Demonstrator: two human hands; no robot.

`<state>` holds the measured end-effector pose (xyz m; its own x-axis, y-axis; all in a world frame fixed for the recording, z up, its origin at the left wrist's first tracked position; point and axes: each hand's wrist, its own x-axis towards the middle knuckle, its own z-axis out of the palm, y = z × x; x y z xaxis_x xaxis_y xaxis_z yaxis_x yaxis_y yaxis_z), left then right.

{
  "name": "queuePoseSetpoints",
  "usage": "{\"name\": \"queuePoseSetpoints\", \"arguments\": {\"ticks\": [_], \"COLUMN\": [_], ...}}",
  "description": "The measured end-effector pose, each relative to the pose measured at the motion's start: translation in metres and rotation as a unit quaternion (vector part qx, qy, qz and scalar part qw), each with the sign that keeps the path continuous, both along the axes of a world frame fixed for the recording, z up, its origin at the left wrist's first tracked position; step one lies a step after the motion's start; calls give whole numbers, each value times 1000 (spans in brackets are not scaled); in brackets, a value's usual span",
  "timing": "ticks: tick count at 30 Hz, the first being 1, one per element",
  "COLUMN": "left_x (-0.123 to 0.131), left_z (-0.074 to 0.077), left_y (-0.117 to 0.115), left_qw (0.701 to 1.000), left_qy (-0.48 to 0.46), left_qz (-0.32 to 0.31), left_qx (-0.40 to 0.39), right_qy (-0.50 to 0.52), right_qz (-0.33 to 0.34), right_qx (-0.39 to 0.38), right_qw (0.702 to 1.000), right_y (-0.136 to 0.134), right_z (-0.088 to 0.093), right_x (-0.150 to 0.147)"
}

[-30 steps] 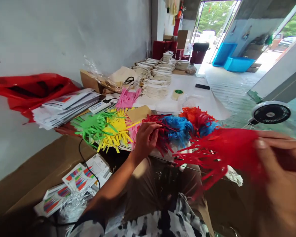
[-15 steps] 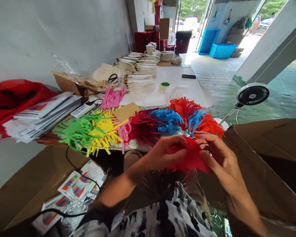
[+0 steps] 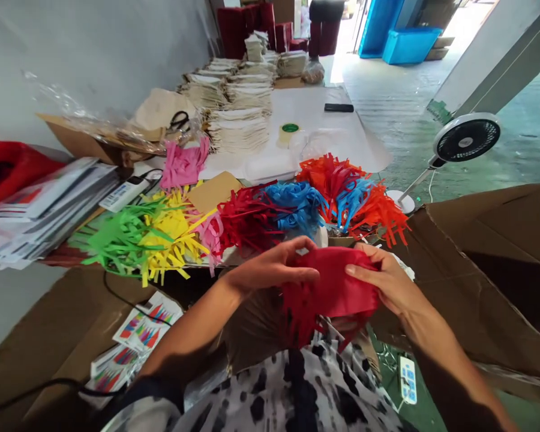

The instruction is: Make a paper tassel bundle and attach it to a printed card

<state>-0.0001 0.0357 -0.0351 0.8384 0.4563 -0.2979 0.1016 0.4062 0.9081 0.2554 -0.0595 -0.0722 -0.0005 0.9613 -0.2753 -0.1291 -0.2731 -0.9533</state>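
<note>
- One red fringed pc (image 3: 342, 288), held up over lap, just off near table edge; flat part up, strips hanging below.
- R hand (image 3: 389, 276): pinching pc at R side, thumb on near face, fingers mostly hidden behind.
- L hand (image 3: 276, 267): at pc's L edge, thumb & forefinger apart w/ gap btwn; can't tell if gripping.
- Beyond hands, on table (image 3: 312, 102): dk red bundle (image 3: 249, 216) touching blue bundle (image 3: 294, 207); orange bundle (image 3: 384, 210) to R.
- Further L: yellow bundle (image 3: 168, 231), green bundle (image 3: 121, 234) alongside.
- Far side: stacked cream pcs (image 3: 240, 129), tape roll (image 3: 289, 133) nr.
- R of table: fan (image 3: 467, 143), upright on floor.
</note>
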Motion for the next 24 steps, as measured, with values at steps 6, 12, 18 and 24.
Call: {"name": "queuePoseSetpoints", "arguments": {"ticks": [6, 12, 18, 24], "left_x": [-20, 9, 42, 39], "left_z": [-16, -59, -116, -110], "left_y": [38, 4, -41, -39], "left_qw": [909, 712, 668, 679], "left_qy": [192, 153, 197, 158], "left_qz": [105, 108, 9, 34], "left_qx": [355, 677, 717, 716], "right_qy": [-181, -331, -603, -661], "right_qz": [-81, -59, -27, 168], "right_qx": [148, 141, 195, 279], "right_qw": [969, 931, 773, 676], "right_y": [46, 50, 8, -24], "right_z": [-42, -72, -36, -40], "right_x": [6, 12, 10, -1]}}
